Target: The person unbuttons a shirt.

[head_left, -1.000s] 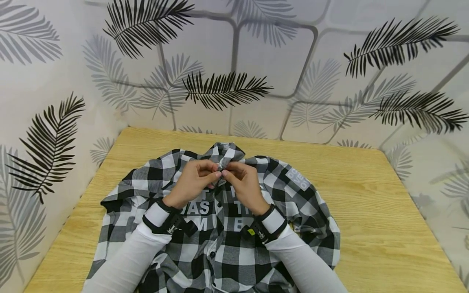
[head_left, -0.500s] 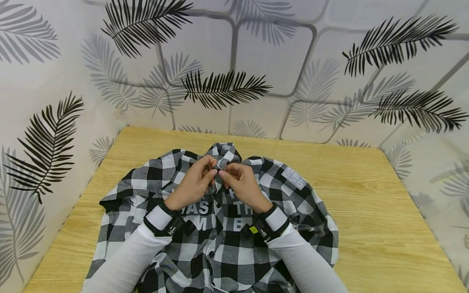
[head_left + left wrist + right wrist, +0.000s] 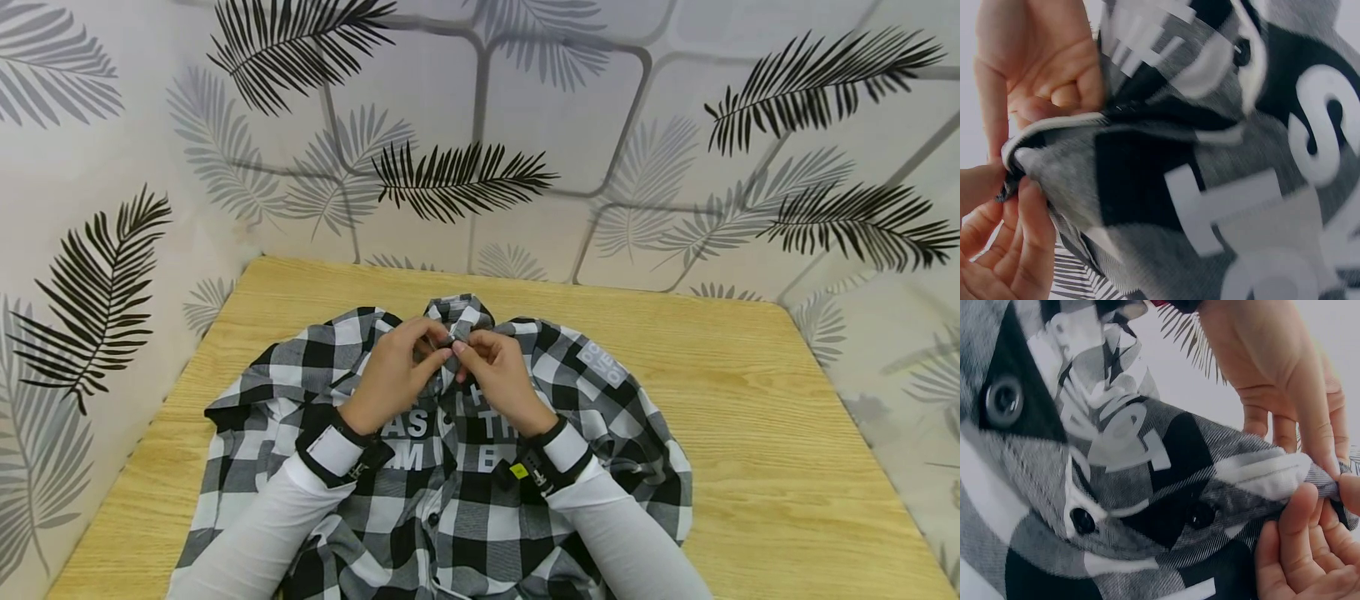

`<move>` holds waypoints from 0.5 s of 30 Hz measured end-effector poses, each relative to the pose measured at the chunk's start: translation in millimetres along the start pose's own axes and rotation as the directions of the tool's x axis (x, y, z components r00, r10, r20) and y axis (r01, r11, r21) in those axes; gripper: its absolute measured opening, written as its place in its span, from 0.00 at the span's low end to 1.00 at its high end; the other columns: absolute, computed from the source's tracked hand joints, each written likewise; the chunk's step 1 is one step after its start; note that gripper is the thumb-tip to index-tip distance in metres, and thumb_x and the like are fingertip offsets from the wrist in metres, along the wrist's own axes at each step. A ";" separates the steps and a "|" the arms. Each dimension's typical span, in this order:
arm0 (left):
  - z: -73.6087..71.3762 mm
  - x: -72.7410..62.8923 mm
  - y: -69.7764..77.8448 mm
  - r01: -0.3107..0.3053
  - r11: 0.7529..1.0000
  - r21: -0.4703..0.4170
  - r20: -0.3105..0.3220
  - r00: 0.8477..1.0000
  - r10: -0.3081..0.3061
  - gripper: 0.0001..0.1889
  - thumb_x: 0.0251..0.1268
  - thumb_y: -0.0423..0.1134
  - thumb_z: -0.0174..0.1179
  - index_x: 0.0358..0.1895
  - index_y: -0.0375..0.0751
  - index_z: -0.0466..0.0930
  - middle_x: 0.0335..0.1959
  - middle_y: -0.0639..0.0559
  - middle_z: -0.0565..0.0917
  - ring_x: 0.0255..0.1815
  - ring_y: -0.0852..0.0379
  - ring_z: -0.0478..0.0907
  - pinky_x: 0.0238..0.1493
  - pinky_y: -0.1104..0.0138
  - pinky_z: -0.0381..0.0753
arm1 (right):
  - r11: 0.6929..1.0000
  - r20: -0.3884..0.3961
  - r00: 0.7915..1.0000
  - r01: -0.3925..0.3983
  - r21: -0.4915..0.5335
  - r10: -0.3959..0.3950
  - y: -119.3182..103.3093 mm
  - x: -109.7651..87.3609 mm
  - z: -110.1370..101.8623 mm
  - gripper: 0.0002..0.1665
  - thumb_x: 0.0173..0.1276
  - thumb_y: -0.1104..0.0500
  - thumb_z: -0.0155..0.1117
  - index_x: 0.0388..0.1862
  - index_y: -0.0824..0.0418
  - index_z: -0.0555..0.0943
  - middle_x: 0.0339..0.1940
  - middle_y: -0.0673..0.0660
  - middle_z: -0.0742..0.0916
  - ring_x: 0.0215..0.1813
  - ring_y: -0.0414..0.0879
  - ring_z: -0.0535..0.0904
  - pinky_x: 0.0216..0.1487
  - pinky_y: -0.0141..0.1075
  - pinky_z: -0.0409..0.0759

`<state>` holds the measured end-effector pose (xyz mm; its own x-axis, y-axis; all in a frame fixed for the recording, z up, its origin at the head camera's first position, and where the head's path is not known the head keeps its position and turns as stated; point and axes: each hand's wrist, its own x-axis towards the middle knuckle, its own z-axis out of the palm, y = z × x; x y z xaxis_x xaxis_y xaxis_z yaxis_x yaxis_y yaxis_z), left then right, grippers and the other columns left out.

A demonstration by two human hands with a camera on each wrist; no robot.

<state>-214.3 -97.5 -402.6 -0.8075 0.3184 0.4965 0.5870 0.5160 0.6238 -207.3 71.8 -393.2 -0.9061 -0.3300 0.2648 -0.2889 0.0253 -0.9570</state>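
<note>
A black, white and grey checked shirt (image 3: pixel 480 517) lies front up, its collar (image 3: pixel 461 310) at the far end. My left hand (image 3: pixel 393 375) pinches the front edge just below the collar between thumb and fingers. Close beside it, the right hand (image 3: pixel 501 379) pinches the same spot, and the two thumb tips almost meet. Whatever sits between the fingertips is mostly hidden. In the right wrist view, dark buttons (image 3: pixel 1082 520) run along the placket towards the fingers. Large pale letters (image 3: pixel 1210 209) cross the chest in the left wrist view.
The shirt is spread on a wooden table (image 3: pixel 780 467). Its sleeve with a pale printed patch (image 3: pixel 602 364) curves down on the right. A wall (image 3: pixel 525 108) with a leaf pattern stands directly behind the table, and another wall (image 3: pixel 45 208) borders its left side.
Both hands stay at the collar, with small shifts of the fingers. The collar's front edge is drawn slightly inward between them. The rest of the shirt lies nearly as before.
</note>
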 end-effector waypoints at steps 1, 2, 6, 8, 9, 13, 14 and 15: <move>-0.7 0.0 0.2 0.008 1.000 -0.007 -0.011 1.000 -0.008 0.08 0.59 0.38 0.58 0.40 0.45 0.74 0.35 0.54 0.75 0.30 0.63 0.73 0.29 0.69 0.74 | 1.000 0.008 1.000 0.004 0.000 -0.004 -0.7 0.0 -0.1 0.11 0.68 0.64 0.50 0.35 0.74 0.74 0.24 0.72 0.77 0.27 0.67 0.72 0.24 0.42 0.71; -1.5 0.0 0.1 0.016 1.000 -0.008 -0.022 1.000 -0.017 0.07 0.59 0.37 0.58 0.40 0.45 0.74 0.34 0.54 0.75 0.30 0.63 0.74 0.29 0.70 0.74 | 1.000 0.017 1.000 0.009 0.002 -0.009 -1.3 -0.1 -0.2 0.11 0.68 0.65 0.50 0.36 0.74 0.74 0.26 0.72 0.77 0.27 0.67 0.72 0.26 0.45 0.72; -4.7 -0.1 0.9 0.049 0.997 0.068 -0.064 0.997 -0.044 0.05 0.60 0.37 0.57 0.39 0.45 0.75 0.31 0.54 0.78 0.28 0.63 0.75 0.25 0.69 0.73 | 1.000 0.060 0.998 0.017 -0.013 -0.016 -4.8 -0.8 -1.1 0.10 0.67 0.67 0.51 0.41 0.75 0.72 0.31 0.71 0.78 0.28 0.67 0.73 0.30 0.51 0.73; -6.1 0.5 1.7 0.058 0.991 0.118 -0.087 0.995 -0.048 0.05 0.62 0.38 0.55 0.40 0.45 0.74 0.28 0.54 0.79 0.24 0.63 0.74 0.20 0.69 0.71 | 0.999 0.084 0.996 0.019 -0.047 -0.015 -7.1 -1.3 -1.5 0.11 0.65 0.67 0.53 0.44 0.74 0.72 0.34 0.69 0.79 0.28 0.66 0.73 0.30 0.50 0.74; -6.6 0.8 2.1 0.062 0.988 0.141 -0.099 0.994 -0.049 0.05 0.62 0.38 0.55 0.40 0.45 0.73 0.27 0.54 0.79 0.21 0.63 0.73 0.18 0.68 0.69 | 0.997 0.098 0.995 0.019 -0.075 -0.012 -8.1 -1.6 -1.2 0.12 0.64 0.66 0.54 0.45 0.73 0.72 0.35 0.68 0.80 0.28 0.64 0.74 0.30 0.47 0.75; -8.1 2.0 2.7 0.074 0.984 0.160 -0.133 0.990 -0.053 0.06 0.64 0.39 0.52 0.42 0.45 0.70 0.23 0.54 0.79 0.14 0.63 0.67 0.12 0.68 0.63 | 0.980 0.130 0.991 0.036 -0.198 -0.011 -12.6 -3.9 2.1 0.13 0.62 0.66 0.59 0.44 0.71 0.74 0.34 0.64 0.80 0.29 0.59 0.77 0.29 0.38 0.76; -8.3 2.1 2.8 0.076 0.987 0.143 -0.134 0.989 -0.057 0.07 0.64 0.39 0.52 0.43 0.46 0.70 0.25 0.54 0.80 0.16 0.63 0.69 0.13 0.68 0.64 | 0.975 0.131 0.991 0.048 -0.218 -0.020 -13.4 -4.4 3.2 0.11 0.61 0.66 0.58 0.42 0.71 0.74 0.33 0.63 0.80 0.28 0.58 0.77 0.29 0.37 0.76; -8.7 2.3 2.9 0.075 0.990 0.117 -0.126 0.990 -0.060 0.08 0.64 0.40 0.52 0.45 0.46 0.70 0.29 0.53 0.81 0.19 0.63 0.72 0.14 0.69 0.66 | 0.971 0.130 0.991 0.061 -0.230 -0.031 -13.3 -4.7 3.6 0.09 0.62 0.67 0.58 0.40 0.71 0.74 0.32 0.64 0.80 0.28 0.57 0.77 0.28 0.36 0.76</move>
<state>-214.0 -102.2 -394.3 -0.8276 0.1839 0.5304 0.5140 0.6281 0.5842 -198.1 69.6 -382.2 -0.8486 -0.4507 0.2771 -0.4068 0.2211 -0.8863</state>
